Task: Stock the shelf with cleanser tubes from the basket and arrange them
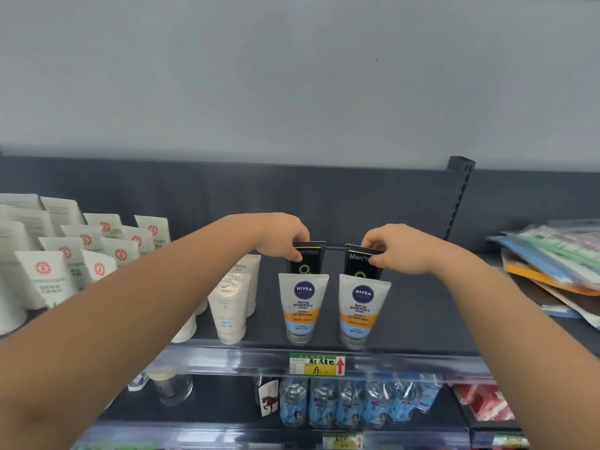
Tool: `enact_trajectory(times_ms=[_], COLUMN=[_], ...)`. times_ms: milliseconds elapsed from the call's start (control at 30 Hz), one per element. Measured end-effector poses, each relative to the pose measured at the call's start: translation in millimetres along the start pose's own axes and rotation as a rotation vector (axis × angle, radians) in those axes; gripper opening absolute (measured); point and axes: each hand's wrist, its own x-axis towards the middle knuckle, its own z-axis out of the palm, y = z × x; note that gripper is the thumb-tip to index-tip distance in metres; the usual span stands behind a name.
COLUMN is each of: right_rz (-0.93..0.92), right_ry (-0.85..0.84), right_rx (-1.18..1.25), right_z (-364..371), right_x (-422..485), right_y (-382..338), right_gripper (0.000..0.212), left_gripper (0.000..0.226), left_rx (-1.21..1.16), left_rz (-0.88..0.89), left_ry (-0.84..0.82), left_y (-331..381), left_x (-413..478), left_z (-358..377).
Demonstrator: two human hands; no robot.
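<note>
Head view. Two black cleanser tubes upright on the top shelf (422, 306), long axis vertical, flat crimped end up, printed face toward the camera. Left hand (285, 235) pinching the top edge of the left black tube (305, 261), thumb in front, fingers behind. Right hand (394, 246) pinching the top edge of the right black tube (362, 263) in the same way. Hands apart, one tube each.

Directly in front, a row of two more tubes: left Nivea tube (302, 306) and right Nivea tube (362, 311), both upright, silver cap down on the shelf, crimp up, near the shelf's front lip.

Legible writing: "Men" and part of a green ring mark on the right black tube; only a final "n" and the ring on the left one, the rest under the thumb. "NIVEA" in a dark blue disc and "SKIN ENERGY" on both front tubes, above an orange band of characters too small to read. Price label (316, 364) on the shelf edge: green and yellow, handwritten characters, red upward arrow.

Hidden: lower halves and caps of both black tubes, behind the Nivea pair. White tubes with a red round emblem (43, 280) at left, partly covered by the left forearm. Flat packets (552, 261) at right, cut by the frame edge. Water bottles (350, 401) on the shelf below, blurred.
</note>
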Motion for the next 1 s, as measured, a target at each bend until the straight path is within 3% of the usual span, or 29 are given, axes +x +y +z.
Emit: enact_trajectory(times_ms=[300,533,733,1000], right_rz=[-0.021,-0.020,-0.048,-0.086], right_ry=[-0.002,0.003,0.059,0.113], right_rx=[-0.013,-0.016,0.058,0.104], right_z=[1.2,4.7,5.3,-5.0], right_x=[1.7,-4.7,-7.1,-11.2], right_y=[2.4,10.5,13.0,-21.8], right_gripper=[0.015,0.020,0.027,0.029], left_gripper=[0.008,0.018,0.042,0.054], left_rx=[0.000,-0.013,-0.054,-0.026], left_rz=[-0.035,-0.083,-0.138,-0.272], left_ry=[0.057,0.101,0.205,0.312], left_y=[4.2,9.4,9.5,-20.8], left_x=[-4.3,-8.5,-29.4,-89.0], left_z=[4.5,9.4,11.1,5.8])
